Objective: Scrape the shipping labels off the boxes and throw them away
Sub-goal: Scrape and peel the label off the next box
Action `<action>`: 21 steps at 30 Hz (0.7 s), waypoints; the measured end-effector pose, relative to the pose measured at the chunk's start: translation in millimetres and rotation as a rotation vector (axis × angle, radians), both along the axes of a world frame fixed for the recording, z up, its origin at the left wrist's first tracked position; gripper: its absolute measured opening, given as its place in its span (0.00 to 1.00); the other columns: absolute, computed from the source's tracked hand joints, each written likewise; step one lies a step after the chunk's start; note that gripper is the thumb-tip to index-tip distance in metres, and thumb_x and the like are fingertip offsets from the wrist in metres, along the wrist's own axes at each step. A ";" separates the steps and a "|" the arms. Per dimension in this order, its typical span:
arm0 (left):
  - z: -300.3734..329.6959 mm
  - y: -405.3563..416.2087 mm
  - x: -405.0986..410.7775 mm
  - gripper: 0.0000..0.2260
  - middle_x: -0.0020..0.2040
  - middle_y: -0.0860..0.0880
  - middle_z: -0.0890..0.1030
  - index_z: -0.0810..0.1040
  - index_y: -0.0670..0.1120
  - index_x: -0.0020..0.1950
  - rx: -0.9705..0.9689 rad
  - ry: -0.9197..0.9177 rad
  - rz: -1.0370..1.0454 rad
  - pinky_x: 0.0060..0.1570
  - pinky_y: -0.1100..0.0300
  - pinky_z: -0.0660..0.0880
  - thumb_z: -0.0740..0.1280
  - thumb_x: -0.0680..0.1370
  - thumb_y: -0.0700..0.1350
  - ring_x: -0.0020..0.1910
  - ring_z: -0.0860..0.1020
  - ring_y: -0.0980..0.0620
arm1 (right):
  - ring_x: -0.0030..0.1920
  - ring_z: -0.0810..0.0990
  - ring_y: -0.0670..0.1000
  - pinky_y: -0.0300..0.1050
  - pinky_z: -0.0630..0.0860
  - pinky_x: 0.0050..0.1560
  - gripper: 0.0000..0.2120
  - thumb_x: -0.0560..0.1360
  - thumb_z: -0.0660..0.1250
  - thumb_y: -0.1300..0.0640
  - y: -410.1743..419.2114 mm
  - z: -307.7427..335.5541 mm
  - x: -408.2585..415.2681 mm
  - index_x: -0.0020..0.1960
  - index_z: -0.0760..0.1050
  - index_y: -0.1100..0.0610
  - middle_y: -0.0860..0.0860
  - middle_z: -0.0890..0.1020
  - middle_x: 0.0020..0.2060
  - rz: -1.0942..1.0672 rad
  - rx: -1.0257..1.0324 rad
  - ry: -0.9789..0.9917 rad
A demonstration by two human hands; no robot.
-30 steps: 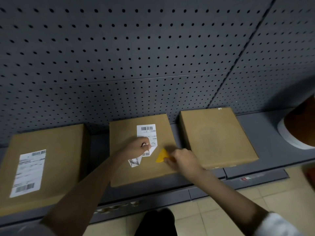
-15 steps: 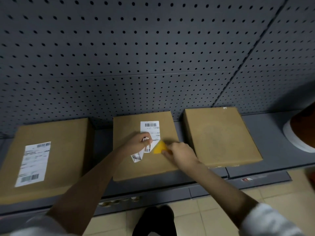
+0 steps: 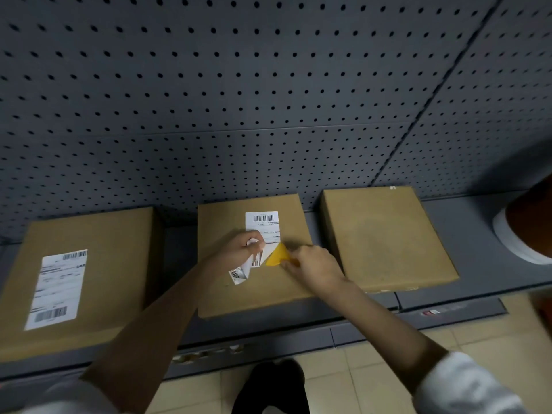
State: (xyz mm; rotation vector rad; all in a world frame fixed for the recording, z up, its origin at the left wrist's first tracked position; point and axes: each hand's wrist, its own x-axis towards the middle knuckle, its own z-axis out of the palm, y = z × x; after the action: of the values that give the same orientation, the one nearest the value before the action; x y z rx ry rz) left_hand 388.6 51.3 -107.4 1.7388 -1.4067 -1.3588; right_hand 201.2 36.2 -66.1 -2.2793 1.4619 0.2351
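- Three boxes sit in a row on the grey shelf (image 3: 466,234); the middle box (image 3: 263,291) is the one being worked on.
- Its label (image 3: 263,224) is half off: the far half with the barcode lies flat and stuck, the near half is peeled up and curls back toward the person.
- Left hand (image 3: 239,249) is pinched shut on the loose flap (image 3: 240,271), holding it up and to the left of the stuck part.
- Right hand (image 3: 316,270) is closed around the yellow scraper (image 3: 277,256); the blade edge sits right at the peel line, touching the label's underside where it meets the cardboard.
- Key relation: the stuck part lies straight ahead of the blade, away from the person. The label's long axis runs near-to-far, so the push likely goes along it toward the pegboard wall (image 3: 268,100).
- Right hand is the one nearer the seam; left only supplies tension.
- Risk, as a guess: pulling the flap sideways could tear the paper across the seam.
- Left box (image 3: 98,264) has a full label (image 3: 56,288), untouched.
- Right box (image 3: 385,234) shows a bare top, only a tiny white scrap at its far edge.
- No bin is clearly identifiable in view.
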 end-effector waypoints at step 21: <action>19.9 4.9 -10.6 0.19 0.49 0.52 0.75 0.73 0.50 0.48 -0.206 -0.824 -0.255 0.46 0.54 0.74 0.64 0.66 0.62 0.47 0.76 0.50 | 0.55 0.79 0.61 0.51 0.76 0.50 0.18 0.77 0.61 0.44 5.4 -2.4 5.9 0.49 0.78 0.60 0.59 0.82 0.51 -0.054 0.029 -0.094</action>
State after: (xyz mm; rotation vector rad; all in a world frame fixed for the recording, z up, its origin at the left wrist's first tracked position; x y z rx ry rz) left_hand 378.0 56.2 -87.4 2.1265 -2.1635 -0.5469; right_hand 207.2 41.6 -68.5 -2.1937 1.4607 0.1311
